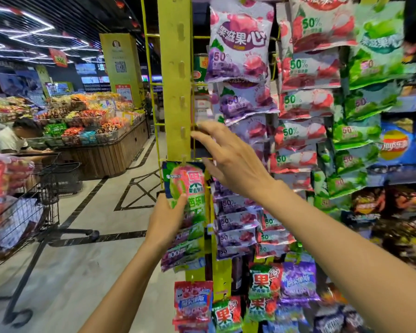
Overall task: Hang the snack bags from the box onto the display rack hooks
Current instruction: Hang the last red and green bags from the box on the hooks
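Supermarket aisle flooring is being crossed by one yellow hanging strip (175,80); one green-and-pink snack bag (186,186), hung at its lowest clip, is being pinched by the left hand (165,218); the right hand (228,159) is being held spread, fingers at the rack wire (197,145).

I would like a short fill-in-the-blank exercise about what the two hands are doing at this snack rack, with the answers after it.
1. The left hand holds a green-and-pink snack bag by its ____ edge.
2. The right hand is open and reaches toward the ____ hanging strip.
3. The bags right of that strip, behind the right hand, are mostly ____.

Answers: left; yellow; purple
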